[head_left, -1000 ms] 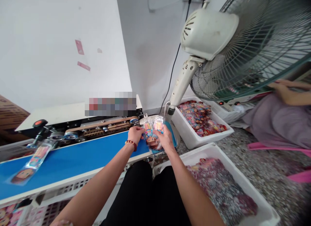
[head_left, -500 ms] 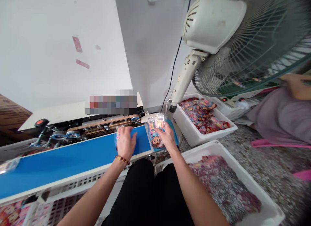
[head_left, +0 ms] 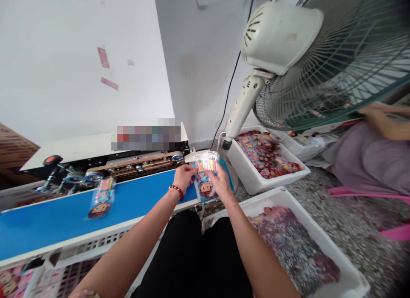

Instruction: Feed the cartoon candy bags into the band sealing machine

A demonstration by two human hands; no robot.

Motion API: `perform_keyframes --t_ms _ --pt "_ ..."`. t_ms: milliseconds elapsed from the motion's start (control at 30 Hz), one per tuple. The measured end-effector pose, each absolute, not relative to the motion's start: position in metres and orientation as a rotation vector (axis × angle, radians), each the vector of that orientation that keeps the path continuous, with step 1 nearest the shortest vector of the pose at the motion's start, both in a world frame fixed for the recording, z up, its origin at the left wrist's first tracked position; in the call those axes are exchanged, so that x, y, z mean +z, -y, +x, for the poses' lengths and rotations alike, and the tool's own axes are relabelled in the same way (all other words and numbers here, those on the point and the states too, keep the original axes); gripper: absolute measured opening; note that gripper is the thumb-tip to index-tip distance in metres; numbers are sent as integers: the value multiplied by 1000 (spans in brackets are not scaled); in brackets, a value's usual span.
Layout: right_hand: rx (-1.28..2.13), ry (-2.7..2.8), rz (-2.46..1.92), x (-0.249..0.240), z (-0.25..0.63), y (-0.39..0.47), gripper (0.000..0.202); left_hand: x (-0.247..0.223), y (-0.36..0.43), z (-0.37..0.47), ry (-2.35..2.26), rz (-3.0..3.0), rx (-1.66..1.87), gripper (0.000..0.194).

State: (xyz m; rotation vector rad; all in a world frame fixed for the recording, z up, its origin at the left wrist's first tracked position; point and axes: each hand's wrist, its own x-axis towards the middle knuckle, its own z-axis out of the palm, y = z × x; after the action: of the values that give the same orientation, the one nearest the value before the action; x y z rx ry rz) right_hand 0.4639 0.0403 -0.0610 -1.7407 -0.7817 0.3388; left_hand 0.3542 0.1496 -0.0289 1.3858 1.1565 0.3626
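At the right end of the blue conveyor belt (head_left: 137, 202), my right hand (head_left: 221, 181) holds clear plastic packets printed with a cartoon face, its thumb across the top. One such packet (head_left: 205, 187) shows face up under the thumb. My left hand (head_left: 184, 178), with a beaded bracelet on the wrist, pinches at the left edge of this packet; its fingertips are closed together. Farther left on the belt lies another cartoon packet (head_left: 101, 197), apart from both hands, its top close to the sealing machine's rollers (head_left: 94, 176).
A sealing machine (head_left: 141, 161) runs along the belt's far side. White bins of packets (head_left: 265, 154) and of small glittery packs (head_left: 294, 242) stand at right. A large fan (head_left: 282, 37) leans over them. Another person's sleeve (head_left: 355, 157) is at far right.
My left hand has let go of a packet on the belt and moved right to the packets in my right hand. The released packet has travelled left; an earlier one has left view.
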Motion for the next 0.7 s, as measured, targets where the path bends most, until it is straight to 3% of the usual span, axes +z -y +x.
perform_keyframes --t_ms 267,500,700 --pt "361 768 -1806 -63 467 -45 23 -32 -176 354 -1339 1644 378 8" --pt "365 746 -1848 -65 468 -46 22 -25 -206 293 -1506 1845 312 9" --pt "465 758 -1769 -68 469 -44 21 -28 -178 260 -1501 2225 750 28"
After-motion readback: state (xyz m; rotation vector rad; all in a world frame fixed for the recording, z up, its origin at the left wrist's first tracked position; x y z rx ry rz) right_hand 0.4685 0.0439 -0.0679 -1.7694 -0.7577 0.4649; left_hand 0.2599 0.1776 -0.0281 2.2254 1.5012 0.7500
